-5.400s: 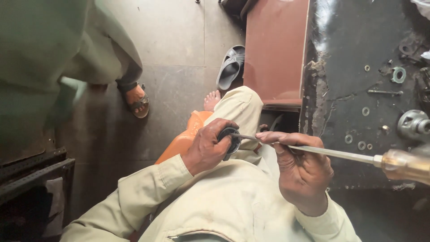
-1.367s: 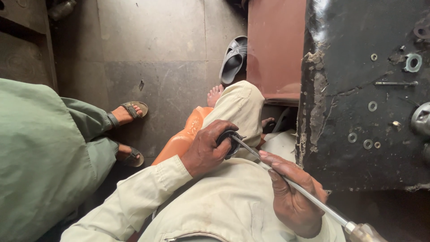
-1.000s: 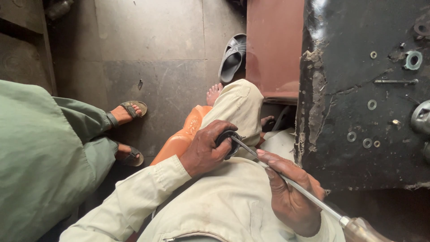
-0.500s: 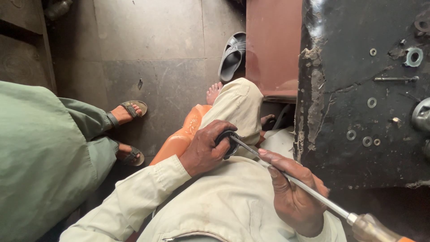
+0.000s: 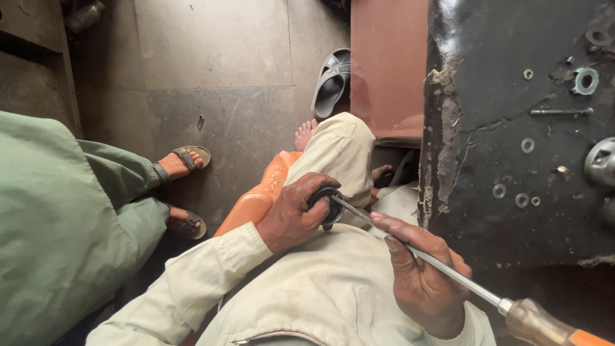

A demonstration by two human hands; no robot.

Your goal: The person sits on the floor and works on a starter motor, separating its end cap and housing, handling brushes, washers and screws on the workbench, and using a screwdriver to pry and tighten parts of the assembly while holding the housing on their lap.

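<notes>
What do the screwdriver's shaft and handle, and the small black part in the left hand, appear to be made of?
Screwdriver shaft: bare metal, grey with a dull shine. Handle: probably translucent amber plastic, glossy, with an orange end. Black part in the left hand: dark, matte, perhaps rubber or plastic; cannot tell.

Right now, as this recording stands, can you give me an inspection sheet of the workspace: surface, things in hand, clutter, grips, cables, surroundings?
Surface: black workbench, worn, with a chipped, crusted left edge.
Things in hand: long screwdriver with a metal shaft and orange handle, its tip set into a small black round part over the lap.
Clutter: washers, a large ring washer, a thin pin and a grey metal fitting on the bench.
Grips: left hand wraps the round part; right hand grips the shaft, not the handle.
Cables: nothing seen.
Surroundings: tiled floor, grey slipper, orange stool, another person in green wearing sandals, brown panel.
</notes>
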